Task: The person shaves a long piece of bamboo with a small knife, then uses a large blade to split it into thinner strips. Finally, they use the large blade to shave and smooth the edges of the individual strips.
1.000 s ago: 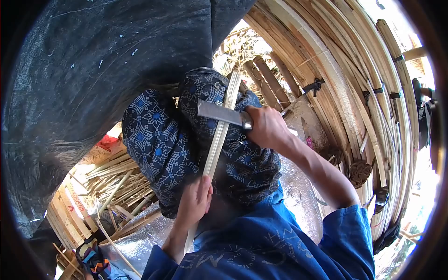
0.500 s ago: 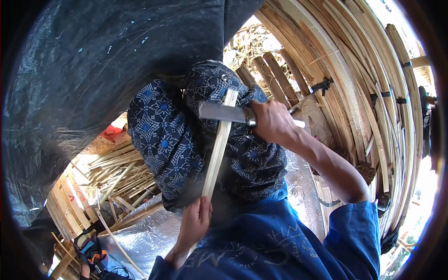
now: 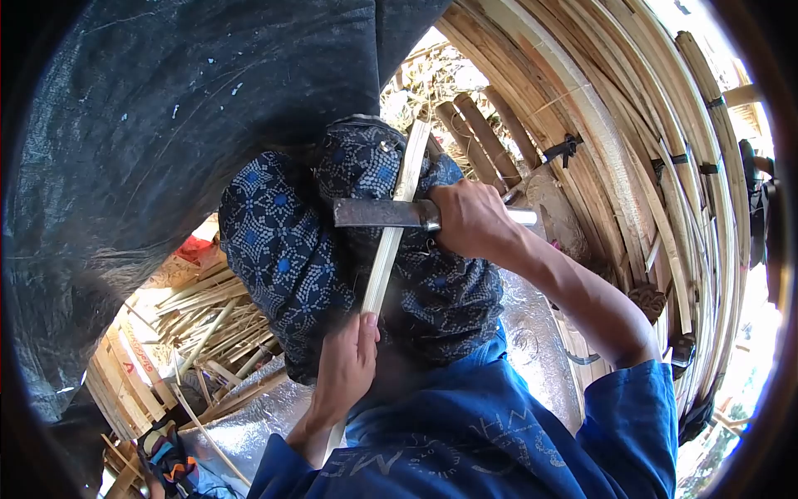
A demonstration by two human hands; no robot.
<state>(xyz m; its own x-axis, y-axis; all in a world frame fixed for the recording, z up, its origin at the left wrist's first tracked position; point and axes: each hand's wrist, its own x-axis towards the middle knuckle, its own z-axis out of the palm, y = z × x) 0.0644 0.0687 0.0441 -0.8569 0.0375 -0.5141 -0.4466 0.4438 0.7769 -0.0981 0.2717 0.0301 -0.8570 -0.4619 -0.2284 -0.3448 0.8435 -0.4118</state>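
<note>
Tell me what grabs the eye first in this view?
At centre, the right hand grips a knife laid across a pale bamboo strip that the left hand holds lower down, over blue patterned trousers. Curved bamboo slats fill the right side, and a dark tarp fills the upper left.

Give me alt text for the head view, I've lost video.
The left hand grips a pale bamboo strip lying over the patterned-cloth knees, while the right hand holds a knife blade across it. Bundled bamboo slats curve along the right.
</note>
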